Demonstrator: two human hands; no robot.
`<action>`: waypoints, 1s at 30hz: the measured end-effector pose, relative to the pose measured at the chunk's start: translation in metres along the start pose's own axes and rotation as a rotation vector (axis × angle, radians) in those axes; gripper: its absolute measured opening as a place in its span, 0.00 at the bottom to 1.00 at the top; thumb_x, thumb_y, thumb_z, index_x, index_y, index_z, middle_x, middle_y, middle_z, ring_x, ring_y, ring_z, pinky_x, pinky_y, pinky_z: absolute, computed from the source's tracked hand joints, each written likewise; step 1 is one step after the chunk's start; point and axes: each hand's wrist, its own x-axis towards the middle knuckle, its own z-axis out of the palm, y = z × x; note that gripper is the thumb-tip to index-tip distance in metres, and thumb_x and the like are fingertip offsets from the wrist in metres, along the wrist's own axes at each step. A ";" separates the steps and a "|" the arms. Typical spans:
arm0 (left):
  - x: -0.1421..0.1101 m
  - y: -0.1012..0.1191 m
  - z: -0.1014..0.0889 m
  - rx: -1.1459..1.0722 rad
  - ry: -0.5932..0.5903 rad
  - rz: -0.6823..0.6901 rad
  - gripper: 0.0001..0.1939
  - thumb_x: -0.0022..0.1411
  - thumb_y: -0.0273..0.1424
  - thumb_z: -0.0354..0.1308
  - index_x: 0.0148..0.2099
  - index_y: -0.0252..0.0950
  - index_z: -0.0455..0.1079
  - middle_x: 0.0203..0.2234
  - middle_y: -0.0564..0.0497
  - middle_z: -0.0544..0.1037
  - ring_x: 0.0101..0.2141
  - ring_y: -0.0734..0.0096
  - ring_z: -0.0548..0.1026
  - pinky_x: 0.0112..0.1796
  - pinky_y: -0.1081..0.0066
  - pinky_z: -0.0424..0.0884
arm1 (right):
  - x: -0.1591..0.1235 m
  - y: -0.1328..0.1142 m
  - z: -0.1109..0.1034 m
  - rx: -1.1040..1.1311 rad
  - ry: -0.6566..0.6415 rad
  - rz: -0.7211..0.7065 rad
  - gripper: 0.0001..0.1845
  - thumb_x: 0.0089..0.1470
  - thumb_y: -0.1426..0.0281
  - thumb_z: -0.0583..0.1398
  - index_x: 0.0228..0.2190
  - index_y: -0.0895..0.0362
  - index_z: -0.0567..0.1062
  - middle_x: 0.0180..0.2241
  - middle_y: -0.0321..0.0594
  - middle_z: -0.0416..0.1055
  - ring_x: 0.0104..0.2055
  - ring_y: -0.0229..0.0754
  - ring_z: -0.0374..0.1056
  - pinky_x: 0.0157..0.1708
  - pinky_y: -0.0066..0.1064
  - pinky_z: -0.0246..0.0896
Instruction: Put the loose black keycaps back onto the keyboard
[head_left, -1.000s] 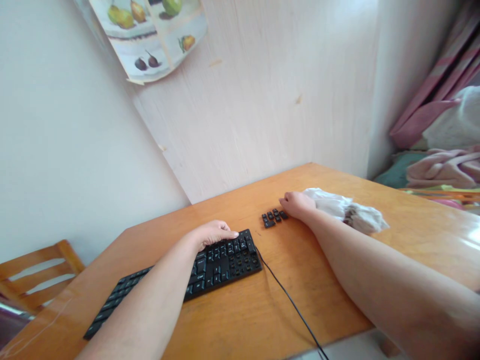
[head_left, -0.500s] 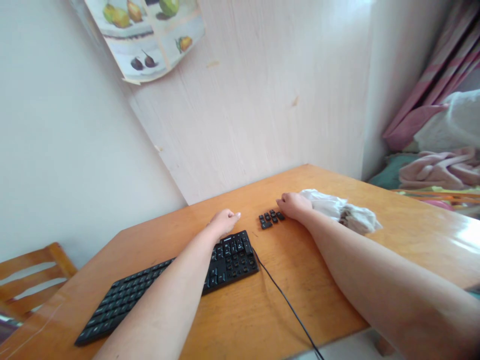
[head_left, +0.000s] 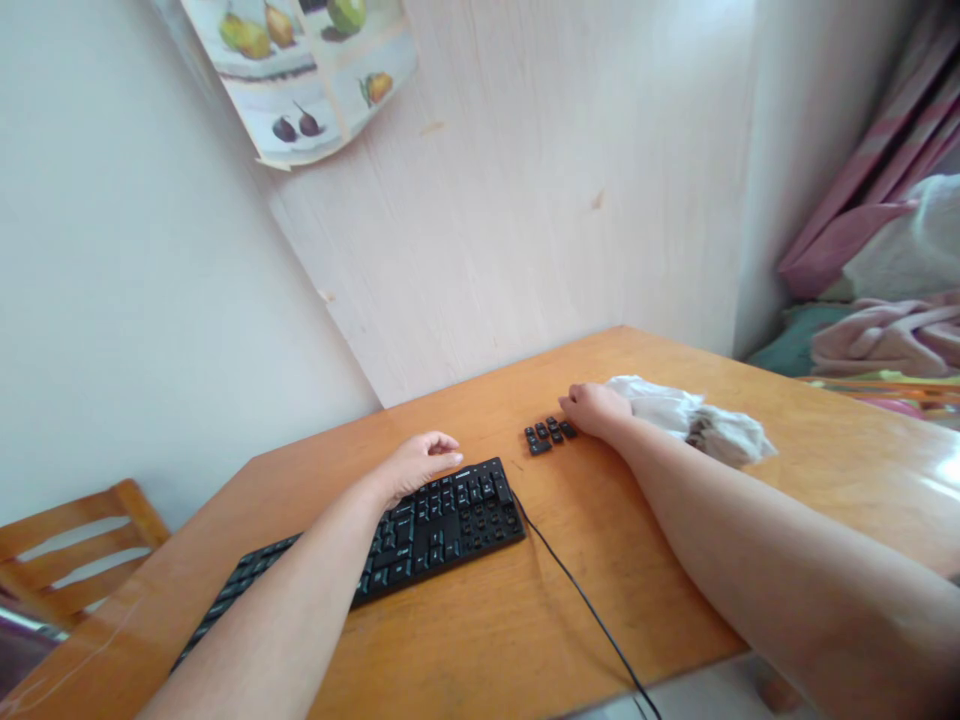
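Black keyboard lies partly behind spread left hand; right hand grip is unclear.

Reaching forward two-handed, right farther out than left.
Slants left forearm, bare, up and rightward from the lower left, wrist only slightly bent; carries left hand thumb side near, thumb stretched to the right, fingers loosely bent beyond it, narrow gap seen between thumb and fingers. Runs right forearm, also bare, up and leftward from the lower right; places right hand well apart from the left, back of it uppermost, fingers curled and directed left. Hides most of the right fingers from view; cannot read the grip there.
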 end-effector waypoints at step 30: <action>0.016 0.031 0.034 0.082 -0.109 0.010 0.25 0.52 0.55 0.57 0.29 0.35 0.71 0.21 0.54 0.72 0.24 0.71 0.67 0.26 0.73 0.59 | 0.000 0.000 -0.001 -0.008 0.005 0.005 0.24 0.59 0.56 0.48 0.42 0.53 0.78 0.47 0.49 0.75 0.48 0.52 0.71 0.42 0.37 0.64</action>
